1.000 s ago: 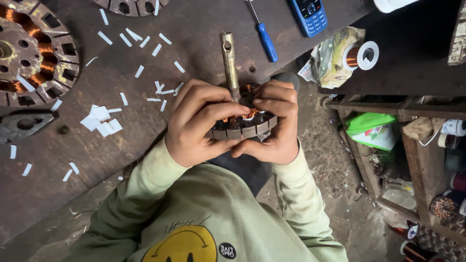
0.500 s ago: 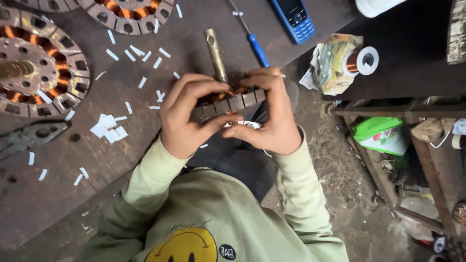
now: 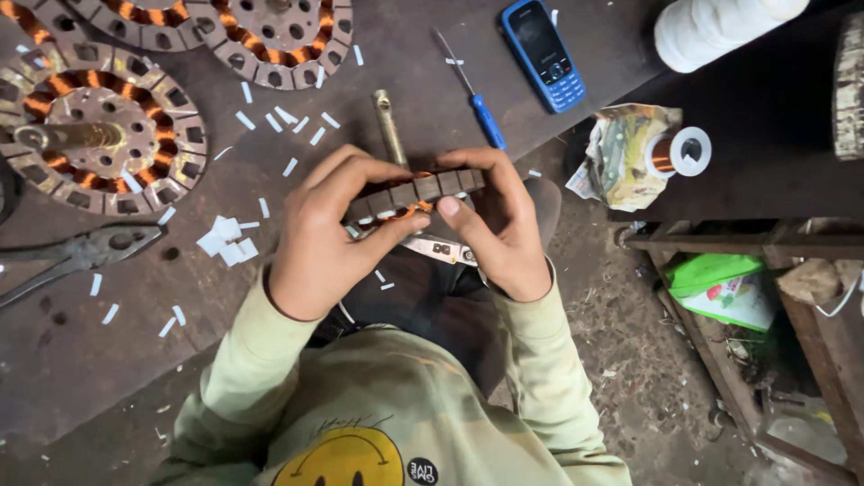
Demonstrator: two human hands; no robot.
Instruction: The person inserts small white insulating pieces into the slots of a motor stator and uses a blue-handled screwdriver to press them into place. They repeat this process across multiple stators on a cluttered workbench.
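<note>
Both my hands hold a round slotted motor stator (image 3: 423, 191) with copper windings, tilted on edge so its outer ring faces me. A metal shaft (image 3: 389, 124) sticks out from it toward the far side. My left hand (image 3: 328, 234) wraps its left side, thumb pressed under the ring. My right hand (image 3: 495, 225) grips the right side, thumb on the front face. A pair of scissors (image 3: 441, 249) lies just beneath, on my lap.
Two more wound stators lie on the dark worktop, one at far left (image 3: 94, 135) and one at the top (image 3: 270, 36), with white paper slips (image 3: 225, 238) scattered around. Pliers (image 3: 81, 256) sit left. A blue screwdriver (image 3: 472, 90), blue phone (image 3: 542, 54) and copper wire spool (image 3: 679, 151) lie right.
My hands have tilted the stator from nearly flat onto its edge. The view has shifted, bringing the left stators further into the picture.
</note>
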